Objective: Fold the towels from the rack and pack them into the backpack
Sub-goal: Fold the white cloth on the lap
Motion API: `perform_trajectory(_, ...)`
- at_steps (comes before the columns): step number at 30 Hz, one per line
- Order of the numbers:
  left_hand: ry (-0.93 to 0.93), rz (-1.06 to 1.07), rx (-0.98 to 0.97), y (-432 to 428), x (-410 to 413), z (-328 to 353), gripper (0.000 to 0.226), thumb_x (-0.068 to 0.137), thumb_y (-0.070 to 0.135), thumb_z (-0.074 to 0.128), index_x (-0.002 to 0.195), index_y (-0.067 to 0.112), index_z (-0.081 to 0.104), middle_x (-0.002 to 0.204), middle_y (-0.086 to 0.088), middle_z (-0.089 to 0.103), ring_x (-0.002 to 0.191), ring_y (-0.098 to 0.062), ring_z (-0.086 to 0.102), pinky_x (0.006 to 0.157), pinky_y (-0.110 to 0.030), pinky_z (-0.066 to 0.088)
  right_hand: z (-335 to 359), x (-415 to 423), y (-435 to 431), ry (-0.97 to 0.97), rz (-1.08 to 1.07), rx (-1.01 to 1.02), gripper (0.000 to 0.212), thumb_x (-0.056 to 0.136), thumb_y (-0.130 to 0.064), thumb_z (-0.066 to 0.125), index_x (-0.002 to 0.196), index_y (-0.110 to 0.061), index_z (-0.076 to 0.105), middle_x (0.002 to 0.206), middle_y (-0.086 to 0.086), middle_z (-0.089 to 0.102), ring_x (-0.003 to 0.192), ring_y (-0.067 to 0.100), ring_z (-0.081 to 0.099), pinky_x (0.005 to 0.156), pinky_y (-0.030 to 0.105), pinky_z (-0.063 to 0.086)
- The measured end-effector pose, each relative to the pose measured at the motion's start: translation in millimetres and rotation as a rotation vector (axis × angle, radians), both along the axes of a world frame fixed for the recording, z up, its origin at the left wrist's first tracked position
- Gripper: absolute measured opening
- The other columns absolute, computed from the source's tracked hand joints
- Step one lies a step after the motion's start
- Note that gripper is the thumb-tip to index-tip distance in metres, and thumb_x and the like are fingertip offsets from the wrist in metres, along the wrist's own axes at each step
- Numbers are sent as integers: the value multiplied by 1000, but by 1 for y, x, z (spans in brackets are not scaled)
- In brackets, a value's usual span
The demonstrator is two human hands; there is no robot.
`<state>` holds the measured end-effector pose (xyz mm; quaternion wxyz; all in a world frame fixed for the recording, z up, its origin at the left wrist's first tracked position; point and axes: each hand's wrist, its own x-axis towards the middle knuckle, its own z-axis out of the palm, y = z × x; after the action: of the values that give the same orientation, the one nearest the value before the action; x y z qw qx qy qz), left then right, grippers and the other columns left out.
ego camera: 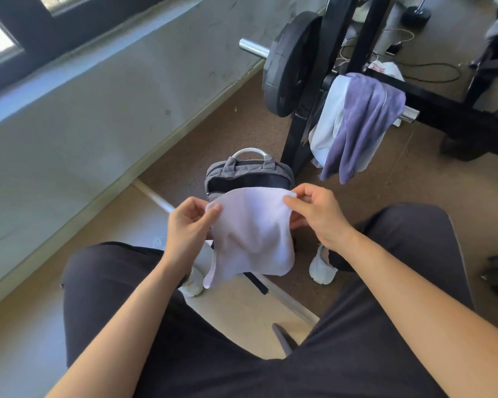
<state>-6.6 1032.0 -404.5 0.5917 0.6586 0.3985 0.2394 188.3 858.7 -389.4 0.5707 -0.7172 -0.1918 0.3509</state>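
Head view: left hand [189, 225] and right hand [318, 215] pinch top corners of pale lilac towel [252, 237], limp, hanging over open backpack [249, 175].

The white towel [253, 234] is soft napped cloth, matt, with a fine fuzzy pile. At far right, the purple towel [365, 122] is thicker plush cloth with a brushed, streaky pile. The pale towel [328, 122] touching it is smoother, flatter cloth. The backpack [230, 168] is grey woven fabric, matt; its handle [249, 151] is pale and smooth with a slight sheen. The rack frame [368, 30] is black-painted metal, semi-gloss. The weight plate [288, 64] is black and matt. The barbell end [252, 48] is bright polished metal. The floor [414, 182] is brown, speckled and matt. The wall [112, 104] at left is grey plaster, matt and scuffed. The trousers [385, 326] are dark matt cloth.
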Motion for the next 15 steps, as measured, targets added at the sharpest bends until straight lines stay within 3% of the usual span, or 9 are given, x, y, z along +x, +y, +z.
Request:
perform_trajectory(4, -33, -162, -34, -21, 9, 4, 19, 94, 16, 76, 82, 7, 65, 72, -3, 68, 66, -13, 66, 61, -34, 59, 0, -20, 7, -9, 114, 65, 18, 93, -6, 69, 101, 9, 63, 90, 31, 68, 76, 32, 69, 59, 32, 61)
perform_trajectory(6, -48, -210, -60, -26, 12, 3, 15, 94, 14, 76, 84, 7, 67, 74, -7, 71, 67, -17, 69, 63, -33, 58, -3, -28, 10, -57, 172, 70, 17, 92, -8, 71, 100, 7, 65, 89, 29, 70, 79, 34, 71, 63, 36, 63)
perform_trajectory(10, -26, -291, -44, -28, 13, 1, 13, 94, 19, 77, 87, 12, 70, 82, -15, 76, 74, -30, 72, 69, -45, 57, -4, -36, 15, -72, 272, 86, 14, 92, -10, 72, 100, 1, 68, 92, 20, 73, 88, 33, 74, 76, 46, 63)
perform_trajectory(13, -43, -324, -68, -25, 10, 3, 7, 94, 17, 76, 93, 11, 73, 82, -8, 77, 73, -17, 69, 66, -32, 50, -3, -36, 15, 32, 326, 115, 16, 91, 6, 63, 105, 2, 69, 96, 19, 75, 92, 32, 74, 83, 46, 62)
perform_trajectory(15, -67, -379, -111, -24, 10, 5, 14, 89, 19, 82, 99, 15, 73, 88, -8, 79, 81, -20, 74, 70, -32, 56, -2, -37, 15, 34, 323, 131, 21, 90, 12, 60, 105, 2, 71, 94, 18, 76, 90, 28, 75, 81, 40, 62)
